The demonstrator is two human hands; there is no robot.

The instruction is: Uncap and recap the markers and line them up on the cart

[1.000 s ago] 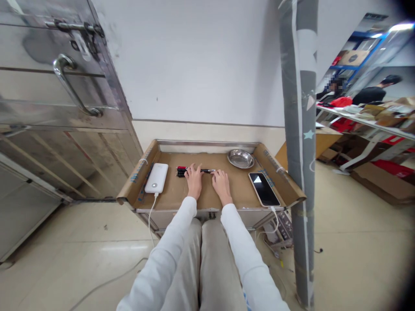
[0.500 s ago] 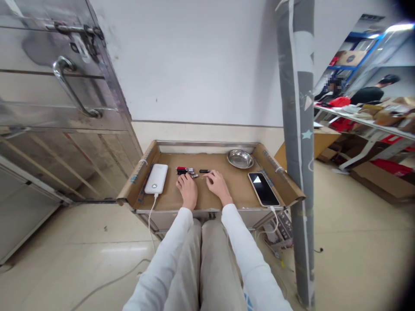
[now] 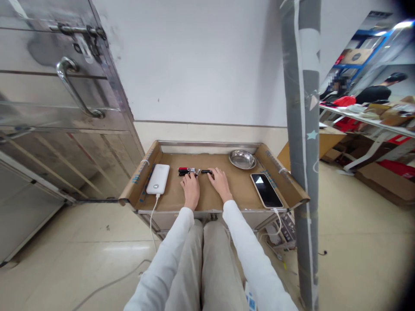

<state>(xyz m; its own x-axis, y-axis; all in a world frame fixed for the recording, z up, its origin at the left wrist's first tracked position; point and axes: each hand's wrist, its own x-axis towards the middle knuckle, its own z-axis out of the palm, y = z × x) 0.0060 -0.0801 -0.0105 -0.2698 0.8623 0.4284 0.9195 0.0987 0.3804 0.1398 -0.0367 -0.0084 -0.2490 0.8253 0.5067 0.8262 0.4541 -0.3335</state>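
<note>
My left hand (image 3: 190,190) lies palm down, its fingers slightly apart, with the fingertips at the near edge of a small group of red and black cylinders. The red cylinder (image 3: 184,169) has a silvery end, and a black cylinder (image 3: 182,174) lies just below it, partly covered by my fingers. To the right, my right hand (image 3: 221,185) has its thumb and fingertips at the right end of a separate short black cylinder (image 3: 205,171). These pieces are too small to identify. All lie on the brown cardboard surface (image 3: 175,201).
On the left lies a white power bank (image 3: 158,179) with a cable. A round metal dish (image 3: 242,159) sits at the back right, and a phone (image 3: 266,190) with a cable lies in front of it. Raised cardboard sides (image 3: 285,177) flank the surface. A tall wrapped roll (image 3: 303,129) stands at right.
My right fingers have moved onto the end of the separate black cylinder. My left hand has shifted very little, staying by the group. The whole view has moved slightly.
</note>
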